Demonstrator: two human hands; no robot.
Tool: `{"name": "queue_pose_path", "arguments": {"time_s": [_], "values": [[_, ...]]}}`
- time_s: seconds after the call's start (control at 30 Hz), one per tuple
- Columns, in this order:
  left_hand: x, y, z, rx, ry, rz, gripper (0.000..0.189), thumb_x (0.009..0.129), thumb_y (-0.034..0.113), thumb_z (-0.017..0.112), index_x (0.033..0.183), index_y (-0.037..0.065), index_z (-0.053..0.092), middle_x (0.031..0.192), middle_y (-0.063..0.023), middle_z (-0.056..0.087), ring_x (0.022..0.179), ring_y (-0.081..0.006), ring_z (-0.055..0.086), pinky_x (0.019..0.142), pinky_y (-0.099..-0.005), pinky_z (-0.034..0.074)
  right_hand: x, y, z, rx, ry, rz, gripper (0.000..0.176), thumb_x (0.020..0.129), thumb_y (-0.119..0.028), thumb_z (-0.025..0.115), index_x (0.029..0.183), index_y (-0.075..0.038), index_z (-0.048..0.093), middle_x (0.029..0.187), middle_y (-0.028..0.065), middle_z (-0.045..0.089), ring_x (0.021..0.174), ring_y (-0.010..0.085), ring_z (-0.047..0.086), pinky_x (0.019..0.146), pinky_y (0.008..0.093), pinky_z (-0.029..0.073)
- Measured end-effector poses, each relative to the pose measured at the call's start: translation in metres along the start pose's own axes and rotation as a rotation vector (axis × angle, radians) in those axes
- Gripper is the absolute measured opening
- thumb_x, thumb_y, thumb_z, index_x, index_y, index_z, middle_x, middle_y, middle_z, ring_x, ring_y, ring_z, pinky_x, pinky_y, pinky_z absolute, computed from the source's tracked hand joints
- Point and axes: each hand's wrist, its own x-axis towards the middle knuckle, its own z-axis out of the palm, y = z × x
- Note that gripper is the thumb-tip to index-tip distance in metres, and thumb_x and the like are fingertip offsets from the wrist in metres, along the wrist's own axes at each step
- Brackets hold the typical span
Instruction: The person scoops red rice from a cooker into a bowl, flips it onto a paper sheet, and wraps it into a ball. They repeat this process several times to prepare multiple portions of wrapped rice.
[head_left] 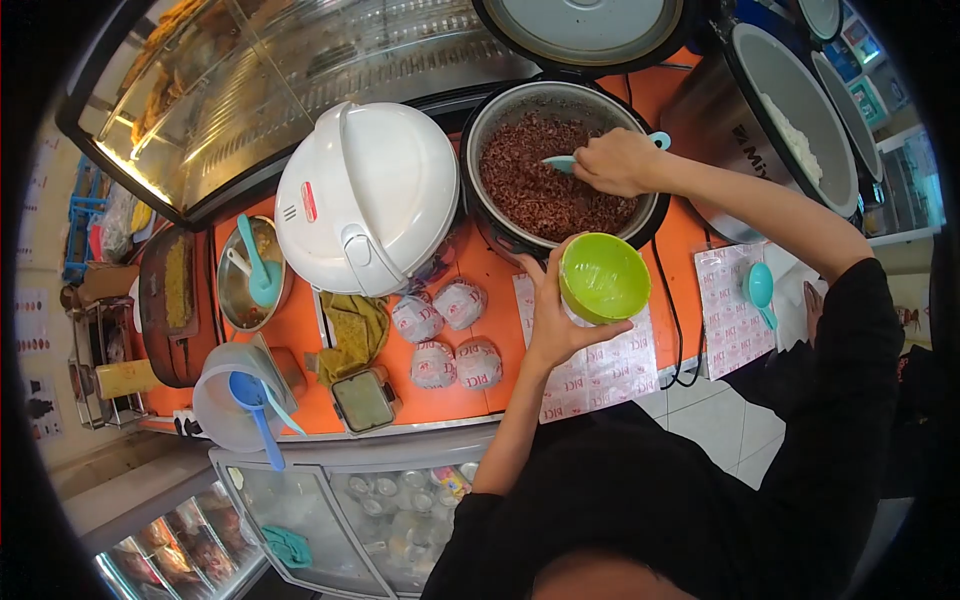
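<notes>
My right hand (622, 163) is closed around a teal rice paddle (558, 163), whose blade touches the reddish-brown cooked rice (545, 195). The rice fills part of an open rice cooker (480, 215) with its lid raised behind. In my left hand (548, 325) is a lime green bowl (606, 278), tilted, its inside facing up toward me. The bowl is just in front of the cooker, above printed wrapping paper (600, 375) on the orange counter. Only a thin, shiny film shows inside the bowl.
Several wrapped round packets (433, 364) sit left of the paper. A closed white cooker (365, 200) stands beside the open one. On the right are a large cooker of white rice (795, 140) and a teal scoop (760, 288) on more paper. A black cord hangs over the counter's edge.
</notes>
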Motion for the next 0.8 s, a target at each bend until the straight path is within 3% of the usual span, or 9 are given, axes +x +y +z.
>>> {"name": "queue_pose_path", "arguments": {"time_s": [0.17, 0.37, 0.47, 0.53, 0.57, 0.6, 0.67, 0.7, 0.8], "values": [[-0.001, -0.002, -0.004, -0.042, 0.016, 0.024, 0.092, 0.048, 0.037, 0.082, 0.123, 0.005, 0.041, 0.118, -0.0158, 0.046, 0.124, -0.0346, 0.022, 0.106, -0.0497, 0.003, -0.014, -0.001, -0.003, 0.053, -0.180, -0.097, 0.041, 0.088, -0.028, 0.035, 0.079, 0.006, 0.058, 0.074, 0.0230, 0.060, 0.072, 0.0400, 0.059, 0.063, 0.0477, 0.048], [-0.002, -0.001, -0.011, 0.256, -0.118, 0.094, 0.092, 0.048, 0.038, 0.082, 0.123, 0.005, 0.041, 0.118, -0.0168, 0.046, 0.126, -0.0339, 0.019, 0.107, -0.0476, 0.009, -0.005, -0.007, 0.021, 0.275, -0.112, -0.101, 0.046, 0.090, -0.031, 0.030, 0.089, 0.006, 0.057, 0.087, 0.0261, 0.059, 0.083, 0.0419, 0.057, 0.073, 0.0505, 0.044], [-0.007, -0.005, -0.014, -0.004, 0.001, -0.001, 0.092, 0.048, 0.037, 0.082, 0.123, 0.004, 0.041, 0.116, -0.0173, 0.047, 0.126, -0.0335, 0.019, 0.107, -0.0464, 0.010, -0.003, -0.003, 0.018, 0.356, -0.166, -0.012, 0.047, 0.089, -0.032, 0.029, 0.091, 0.006, 0.056, 0.091, 0.0262, 0.059, 0.085, 0.0411, 0.057, 0.072, 0.0503, 0.043], [-0.006, -0.002, -0.017, -0.011, -0.090, -0.066, 0.092, 0.047, 0.030, 0.084, 0.123, 0.004, 0.040, 0.117, -0.0157, 0.046, 0.123, -0.0297, 0.030, 0.105, -0.0426, 0.020, 0.008, 0.004, 0.031, 0.452, -0.102, -0.099, 0.048, 0.090, -0.032, 0.027, 0.093, 0.007, 0.054, 0.085, 0.0265, 0.059, 0.081, 0.0397, 0.057, 0.070, 0.0491, 0.042], [-0.008, -0.002, -0.016, -0.004, -0.092, -0.068, 0.092, 0.047, 0.030, 0.084, 0.123, 0.004, 0.040, 0.117, -0.0157, 0.046, 0.123, -0.0297, 0.030, 0.105, -0.0426, 0.020, 0.022, -0.001, 0.034, 0.471, -0.219, 0.031, 0.033, 0.088, -0.028, 0.032, 0.089, -0.002, 0.051, 0.074, 0.0157, 0.054, 0.067, 0.0311, 0.055, 0.060, 0.0404, 0.044], [-0.009, -0.003, -0.015, -0.142, -0.062, -0.082, 0.091, 0.048, 0.025, 0.084, 0.124, 0.003, 0.039, 0.117, -0.0140, 0.046, 0.119, -0.0267, 0.035, 0.102, -0.0394, 0.026, 0.025, -0.002, 0.033, 0.471, -0.212, 0.031, 0.033, 0.088, -0.028, 0.032, 0.089, -0.002, 0.051, 0.074, 0.0157, 0.054, 0.067, 0.0311, 0.055, 0.060, 0.0404, 0.044], [-0.010, 0.000, -0.015, -0.271, -0.034, -0.085, 0.090, 0.049, 0.019, 0.084, 0.124, 0.003, 0.038, 0.117, -0.0122, 0.046, 0.116, -0.0238, 0.041, 0.099, -0.0361, 0.032, 0.028, 0.001, 0.028, 0.910, -0.359, 0.266, 0.040, 0.083, -0.033, 0.032, 0.061, -0.003, 0.047, 0.052, 0.0107, 0.047, 0.043, 0.0223, 0.044, 0.041, 0.0375, 0.034], [-0.016, 0.005, -0.021, -0.274, 0.012, -0.150, 0.088, 0.050, 0.015, 0.083, 0.124, 0.002, 0.037, 0.117, -0.0109, 0.047, 0.112, -0.0217, 0.044, 0.097, -0.0340, 0.035, 0.025, 0.004, 0.023, 1.021, -0.438, 0.243, 0.031, 0.078, -0.032, 0.034, 0.056, -0.011, 0.036, 0.045, -0.0035, 0.030, 0.035, 0.0100, 0.024, 0.033, 0.0273, 0.019], [-0.037, 0.004, -0.043, -0.280, 0.223, -0.257, 0.081, 0.055, 0.008, 0.081, 0.123, 0.001, 0.038, 0.113, -0.0090, 0.051, 0.106, -0.0200, 0.051, 0.092, -0.0326, 0.040, 0.018, 0.024, 0.013, 1.118, -0.565, 0.243, 0.025, 0.078, -0.030, 0.033, 0.059, -0.013, 0.035, 0.045, -0.0081, 0.020, 0.035, 0.0053, 0.016, 0.033, 0.0243, 0.013]]}}
